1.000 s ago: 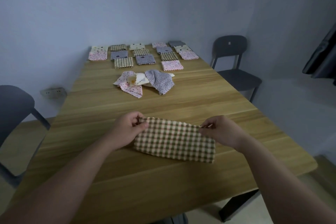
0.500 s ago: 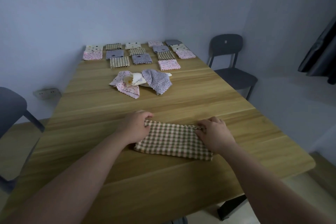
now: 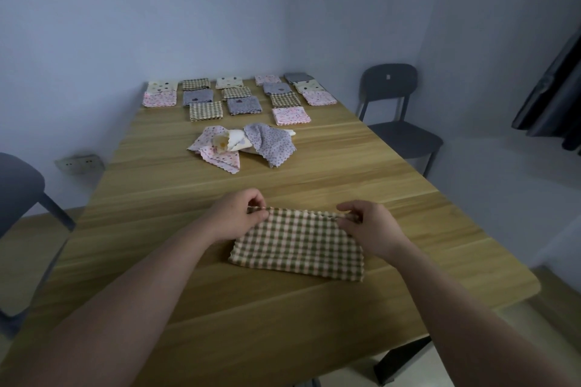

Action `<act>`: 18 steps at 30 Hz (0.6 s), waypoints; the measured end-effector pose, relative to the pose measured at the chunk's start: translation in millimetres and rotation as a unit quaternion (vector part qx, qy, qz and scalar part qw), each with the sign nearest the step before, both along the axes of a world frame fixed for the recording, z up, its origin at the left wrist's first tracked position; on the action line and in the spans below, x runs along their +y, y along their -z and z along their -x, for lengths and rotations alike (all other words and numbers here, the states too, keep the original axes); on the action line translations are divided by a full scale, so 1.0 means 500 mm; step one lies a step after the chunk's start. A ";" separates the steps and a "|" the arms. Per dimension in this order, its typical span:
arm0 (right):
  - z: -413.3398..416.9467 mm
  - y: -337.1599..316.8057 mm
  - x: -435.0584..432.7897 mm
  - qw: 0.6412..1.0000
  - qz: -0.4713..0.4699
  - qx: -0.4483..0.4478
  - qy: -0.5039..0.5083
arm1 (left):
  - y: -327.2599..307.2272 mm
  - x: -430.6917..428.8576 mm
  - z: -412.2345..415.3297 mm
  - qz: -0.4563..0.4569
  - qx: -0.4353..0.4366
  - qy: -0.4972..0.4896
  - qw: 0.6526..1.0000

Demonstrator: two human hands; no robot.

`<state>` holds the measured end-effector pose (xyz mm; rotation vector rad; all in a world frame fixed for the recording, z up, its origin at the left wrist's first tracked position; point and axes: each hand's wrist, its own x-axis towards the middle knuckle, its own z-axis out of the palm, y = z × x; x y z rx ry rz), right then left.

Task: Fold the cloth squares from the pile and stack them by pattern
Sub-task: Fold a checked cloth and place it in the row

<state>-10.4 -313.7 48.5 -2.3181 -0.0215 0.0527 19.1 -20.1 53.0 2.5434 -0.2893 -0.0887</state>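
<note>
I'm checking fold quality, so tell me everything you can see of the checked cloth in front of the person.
The checked cloth is soft-looking fabric in olive-green and cream checks with faint pink lines and zigzag-cut edges. It lies flat on the wooden table as a wide rectangle, apparently folded in half, and slightly skewed. The left hand pinches its far left corner, and the right hand pinches its far right corner.

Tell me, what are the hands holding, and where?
Both hold the folded green-and-cream checked cloth by its far edge: the left hand pinches the left corner, the right hand the right corner.
</note>
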 end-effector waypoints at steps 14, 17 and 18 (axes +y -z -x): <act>-0.003 -0.055 -0.021 0.994 0.035 -0.100 -0.025 | -0.073 0.018 -0.001 0.092 -0.069 -0.004 0.993; -0.006 -0.064 -0.027 0.993 0.046 -0.102 -0.037 | -0.081 0.019 -0.003 0.082 -0.073 -0.005 0.994; -0.007 -0.066 -0.029 0.993 0.049 -0.102 -0.041 | -0.085 0.019 -0.002 0.075 -0.076 -0.003 0.994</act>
